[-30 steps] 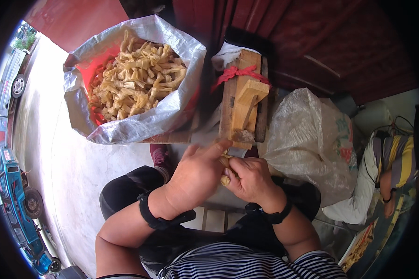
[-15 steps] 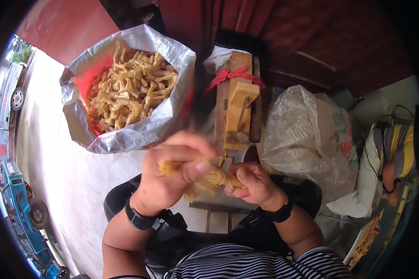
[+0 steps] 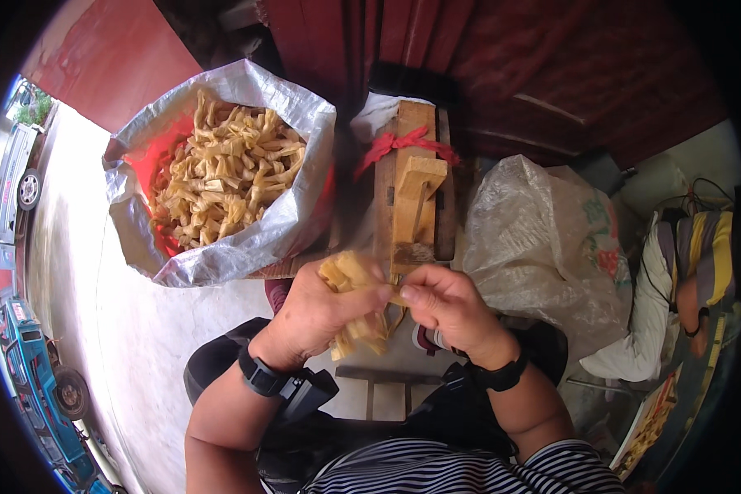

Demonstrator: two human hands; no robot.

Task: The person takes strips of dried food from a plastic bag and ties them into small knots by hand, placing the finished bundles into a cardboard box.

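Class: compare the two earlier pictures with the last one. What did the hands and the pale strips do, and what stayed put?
Both hands rose from the wooden block. The left hand took a bundle of strips into its grip; the right hand now pinches its end. The sack of strips, the clear bag and the block stayed put.

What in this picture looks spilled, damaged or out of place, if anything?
Nothing stands out. The pale strips in the silver sack stay inside it, with no spill visible beside it. The left hand and right hand hold a bundle of strips in front of the wooden tool, which stands straight.
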